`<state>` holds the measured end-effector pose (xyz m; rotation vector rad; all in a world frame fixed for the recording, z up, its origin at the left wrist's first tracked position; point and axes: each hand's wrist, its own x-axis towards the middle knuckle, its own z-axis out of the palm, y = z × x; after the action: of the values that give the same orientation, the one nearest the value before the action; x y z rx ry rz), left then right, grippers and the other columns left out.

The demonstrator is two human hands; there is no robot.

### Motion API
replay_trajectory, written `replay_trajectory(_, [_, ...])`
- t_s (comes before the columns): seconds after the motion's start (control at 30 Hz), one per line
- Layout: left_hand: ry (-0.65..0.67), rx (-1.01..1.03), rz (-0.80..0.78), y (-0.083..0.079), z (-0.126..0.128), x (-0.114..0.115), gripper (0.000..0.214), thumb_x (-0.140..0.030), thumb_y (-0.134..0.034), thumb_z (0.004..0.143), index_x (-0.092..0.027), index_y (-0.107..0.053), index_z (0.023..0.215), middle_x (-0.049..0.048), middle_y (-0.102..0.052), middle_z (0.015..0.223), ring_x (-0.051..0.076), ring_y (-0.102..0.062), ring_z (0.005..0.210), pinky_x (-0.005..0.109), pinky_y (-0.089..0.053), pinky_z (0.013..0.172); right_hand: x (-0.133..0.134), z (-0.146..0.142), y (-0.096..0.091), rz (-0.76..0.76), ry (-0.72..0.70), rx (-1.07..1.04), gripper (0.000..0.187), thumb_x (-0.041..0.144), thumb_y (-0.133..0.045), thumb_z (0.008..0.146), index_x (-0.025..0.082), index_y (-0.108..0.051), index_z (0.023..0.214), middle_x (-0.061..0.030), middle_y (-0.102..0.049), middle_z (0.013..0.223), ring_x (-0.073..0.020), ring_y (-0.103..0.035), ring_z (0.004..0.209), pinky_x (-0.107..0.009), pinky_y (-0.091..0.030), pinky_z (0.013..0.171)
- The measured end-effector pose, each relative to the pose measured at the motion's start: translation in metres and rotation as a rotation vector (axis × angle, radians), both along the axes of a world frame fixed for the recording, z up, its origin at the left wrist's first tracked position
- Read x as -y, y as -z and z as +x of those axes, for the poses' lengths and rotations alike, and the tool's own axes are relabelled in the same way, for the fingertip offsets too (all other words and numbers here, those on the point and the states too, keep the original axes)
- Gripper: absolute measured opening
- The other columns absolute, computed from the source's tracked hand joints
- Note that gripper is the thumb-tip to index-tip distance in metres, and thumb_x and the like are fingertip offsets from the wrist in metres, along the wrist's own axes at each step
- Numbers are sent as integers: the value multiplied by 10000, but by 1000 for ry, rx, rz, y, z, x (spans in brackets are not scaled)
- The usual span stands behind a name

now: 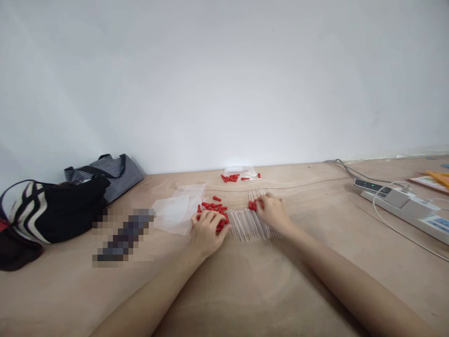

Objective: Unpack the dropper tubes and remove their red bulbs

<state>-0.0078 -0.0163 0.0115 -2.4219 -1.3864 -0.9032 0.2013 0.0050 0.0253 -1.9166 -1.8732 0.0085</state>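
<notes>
A pile of red rubber dropper bulbs (pixel 213 206) lies left of the middle of the wooden table. My left hand (pixel 208 229) rests over its near side, fingers curved and a little apart, thumb set off to the right; red bulbs show under and between the fingers. To the right, thin clear dropper tubes (pixel 247 224) lie side by side in a row, pointing away from me. My right hand (pixel 273 210) is at the far right end of this row, its fingers closed on red bulbs (pixel 252 205); its palm hides part of the tubes.
Clear plastic zip bags (pixel 175 210) lie left of the pile. More red bulbs (pixel 229 178) sit by another bag (pixel 240 170) near the wall. Bags (pixel 115 171) and a blurred dark object (pixel 124 236) are at left. A power strip (pixel 410 213) with cables lies at right.
</notes>
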Motion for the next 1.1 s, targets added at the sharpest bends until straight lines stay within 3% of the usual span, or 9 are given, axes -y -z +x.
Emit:
replay_trajectory(0.07, [80,-30,-57,2,6,7,275,-474,-545,722,-213,-566,808,32,-633,842,215,-507,867,400,-225,806,-12,26,1,-40,155,-85,234,250,-407,786,185,-627,832,-83,-609,925,-189,-559,819,-291,-327,719])
replay_trajectory(0.27, [126,-39,-133,1,19,11,503,-637,-598,555,-201,-534,796,31,-627,857,229,-498,854,407,-229,788,-29,75,17,-124,312,-170,335,378,-391,792,170,-649,843,-104,-649,884,-208,-587,811,-256,-367,621])
replay_trajectory(0.5, [114,-48,-118,0,21,8,427,-591,-595,610,-202,-531,774,14,-630,839,216,-498,851,396,-232,767,-41,73,28,-260,283,-234,389,530,-452,715,208,-670,707,-74,-669,753,-215,-606,743,-262,-379,605])
replay_trajectory(0.8, [129,3,-59,2,20,11,360,-542,-583,656,-203,-545,769,21,-640,845,218,-503,865,392,-229,770,-48,69,24,-255,309,-329,284,345,-494,712,153,-599,531,-123,-634,652,-256,-600,752,-330,-396,676])
replay_trajectory(0.93, [110,42,-37,1,21,10,220,-423,-547,736,-208,-560,778,18,-649,832,205,-514,864,389,-227,782,-36,66,19,-155,221,-442,317,363,-396,783,146,-603,680,-110,-643,742,-234,-593,773,-331,-412,684])
replay_trajectory(1.1, [115,71,-47,0,27,8,178,-378,-532,761,-217,-580,822,16,-659,834,201,-522,860,384,-234,773,-8,40,15,-49,-67,-620,289,335,-361,815,149,-541,944,-56,-640,876,-141,-584,798,-243,-439,688])
